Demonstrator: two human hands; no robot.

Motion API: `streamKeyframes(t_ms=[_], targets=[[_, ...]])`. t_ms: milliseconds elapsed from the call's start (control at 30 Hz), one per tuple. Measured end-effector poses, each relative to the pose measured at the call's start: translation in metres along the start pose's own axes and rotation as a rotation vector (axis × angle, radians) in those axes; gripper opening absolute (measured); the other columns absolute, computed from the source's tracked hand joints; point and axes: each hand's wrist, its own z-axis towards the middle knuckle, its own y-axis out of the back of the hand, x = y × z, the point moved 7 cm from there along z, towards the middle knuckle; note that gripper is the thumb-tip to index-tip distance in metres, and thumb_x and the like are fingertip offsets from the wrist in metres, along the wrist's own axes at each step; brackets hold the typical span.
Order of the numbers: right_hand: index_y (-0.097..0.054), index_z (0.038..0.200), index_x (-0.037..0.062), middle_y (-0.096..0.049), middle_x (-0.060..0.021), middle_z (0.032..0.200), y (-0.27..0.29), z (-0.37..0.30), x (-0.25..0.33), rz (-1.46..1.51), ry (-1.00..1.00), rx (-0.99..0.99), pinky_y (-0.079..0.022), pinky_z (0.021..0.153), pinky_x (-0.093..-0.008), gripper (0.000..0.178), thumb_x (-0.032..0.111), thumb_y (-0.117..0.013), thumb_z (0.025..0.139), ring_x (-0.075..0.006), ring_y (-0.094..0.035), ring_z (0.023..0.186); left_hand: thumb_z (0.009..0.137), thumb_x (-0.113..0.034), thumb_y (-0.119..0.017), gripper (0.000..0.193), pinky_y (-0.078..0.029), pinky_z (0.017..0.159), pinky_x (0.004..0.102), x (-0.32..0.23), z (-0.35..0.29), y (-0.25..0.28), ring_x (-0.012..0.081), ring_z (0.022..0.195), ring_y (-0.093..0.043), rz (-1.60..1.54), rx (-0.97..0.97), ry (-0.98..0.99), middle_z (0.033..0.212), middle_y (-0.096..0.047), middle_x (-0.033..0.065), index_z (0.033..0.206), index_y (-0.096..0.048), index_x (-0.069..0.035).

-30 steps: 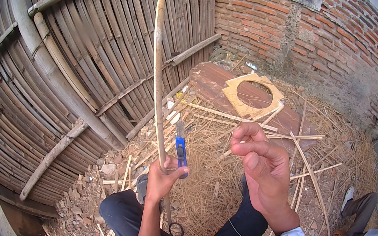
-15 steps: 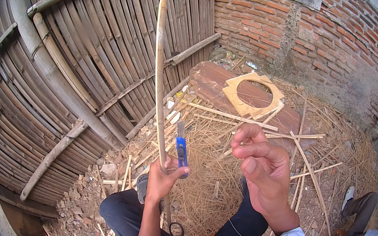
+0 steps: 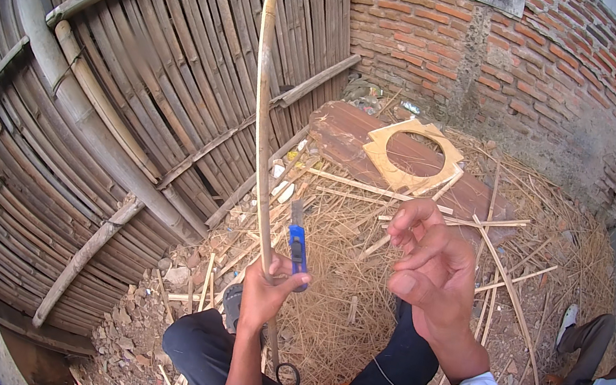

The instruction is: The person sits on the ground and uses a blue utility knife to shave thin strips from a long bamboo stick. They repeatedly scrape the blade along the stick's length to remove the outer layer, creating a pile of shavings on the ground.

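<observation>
My left hand [image 3: 266, 288] is closed round a long bamboo strip [image 3: 265, 114], which stands nearly upright and leans slightly left. The same hand also keeps a blue utility knife [image 3: 296, 250] under its thumb, blade pointing up. To the right, my right hand [image 3: 433, 287] is raised above my knee, fingers loosely bent and the thumb apart from them. Nothing shows between its fingers. Thin bamboo shavings [image 3: 337, 316] lie in a heap between my legs.
A board with a round hole [image 3: 454, 147] rests on a brown panel [image 3: 332, 136] ahead. Several cut strips [image 3: 508, 290] are scattered on the right. A bamboo wall [image 3: 140, 88] rises at the left, a brick wall [image 3: 418, 42] behind. Another person's leg [image 3: 584, 345] is at far right.
My right hand's fingers have curled and shifted a little. The bamboo strip and knife in my left hand have tilted very slightly to the right.
</observation>
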Motion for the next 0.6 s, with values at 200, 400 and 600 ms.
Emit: streamKeyframes(t_ms=[200,400,600], targets=[[-0.082,0.114,0.0068,-0.061,-0.0101,0.131,0.038,0.025,-0.019,-0.679,0.138,0.074,-0.046,0.104,-0.0418,0.031,0.019,-0.088,0.086,-0.0212,-0.057,0.116,0.087,0.007,-0.087,0.055,-0.065,0.070,0.0299,0.001,-0.004,0.002,0.0175,0.086,-0.078,0.005,0.002,0.015,0.090,-0.072,0.0105,0.091,-0.036,-0.012],[-0.070,0.139,0.0063,-0.066,-0.0129,0.128,0.042,0.025,-0.073,-1.030,-0.001,0.133,-0.051,0.104,-0.0423,0.052,0.029,-0.083,0.094,-0.0239,-0.063,0.114,0.086,0.004,-0.089,0.053,-0.066,0.072,0.0302,-0.002,-0.006,-0.003,0.0172,0.086,-0.078,-0.022,0.001,0.024,0.089,-0.073,0.0102,0.089,-0.038,-0.011],[-0.066,0.137,-0.0018,-0.070,-0.0192,0.123,0.010,-0.006,-0.114,-0.630,-0.268,0.472,-0.053,0.104,-0.0441,0.050,0.033,-0.076,0.102,-0.0318,-0.069,0.116,0.088,0.003,-0.088,0.043,-0.068,0.077,0.0330,-0.013,-0.003,-0.028,0.0175,0.091,-0.078,-0.080,0.106,0.032,0.093,-0.077,0.0120,0.089,-0.046,-0.006]])
